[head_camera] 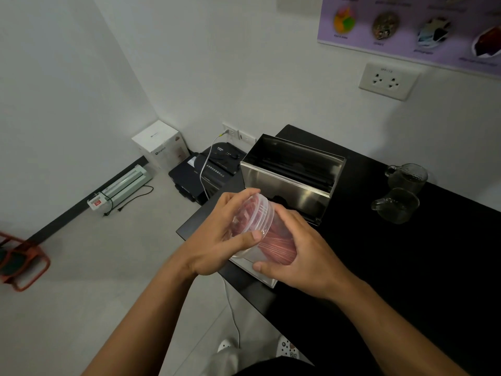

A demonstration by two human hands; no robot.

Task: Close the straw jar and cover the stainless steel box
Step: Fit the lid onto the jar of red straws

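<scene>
A clear plastic jar (273, 237) filled with pink straws is tilted on its side in the air over the black table's left corner. My right hand (301, 256) wraps its body from the right. My left hand (217, 240) grips the clear lid (253, 213) at the jar's mouth, thumb on the rim. Behind the jar stands the stainless steel box (292, 183), open at the top, its dark inside showing. A flat steel piece (264, 279), maybe the box's cover, lies on the table edge under my hands, mostly hidden.
Two glass mugs (401, 191) stand on the black table (406, 267) to the right of the box. On the floor to the left are a black shredder (217, 169), a white carton (160, 143), a laminator (122, 185) and a white cable (230, 308).
</scene>
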